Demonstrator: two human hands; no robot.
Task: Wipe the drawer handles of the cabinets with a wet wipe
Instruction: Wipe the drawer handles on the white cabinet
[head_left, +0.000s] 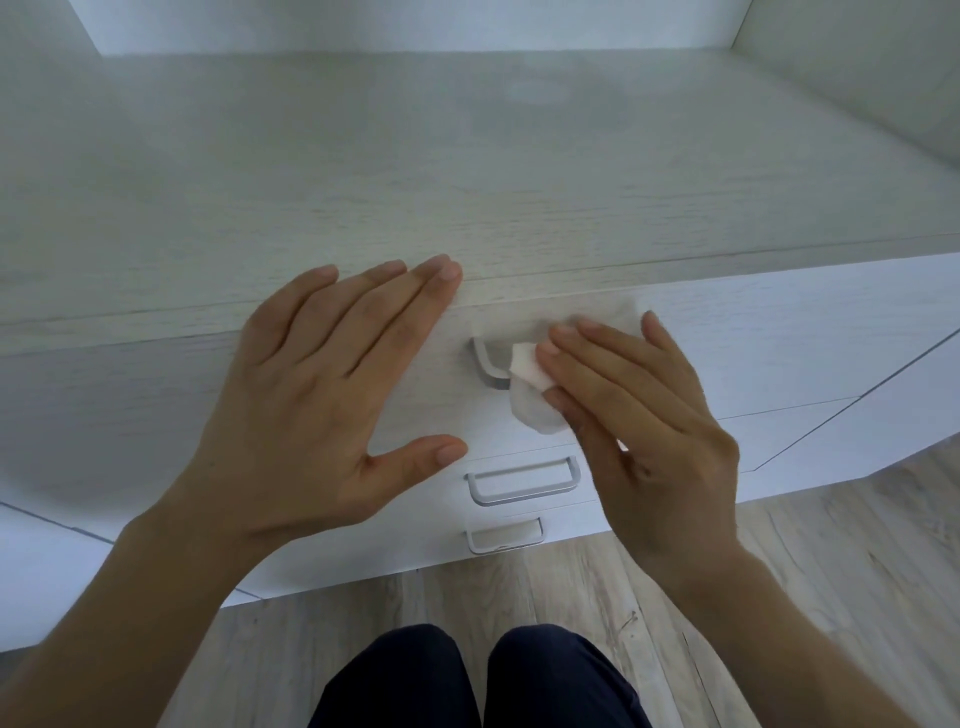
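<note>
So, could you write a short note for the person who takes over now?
Left hand: open, flat by the upper edge of the top drawer, holding nothing.
Right hand: pinches the wet wipe against the top handle.
Done: top handle in progress, nothing surely finished.
Left: its bare left end, then probably the middle handle and bottom handle.

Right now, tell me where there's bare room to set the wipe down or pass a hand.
The cabinet top is bare from the left hand back to the rear wall. The middle handle and lowest handle are free below both hands. Crowded: the top handle, where the right hand holds the wet wipe, left hand close beside.
</note>
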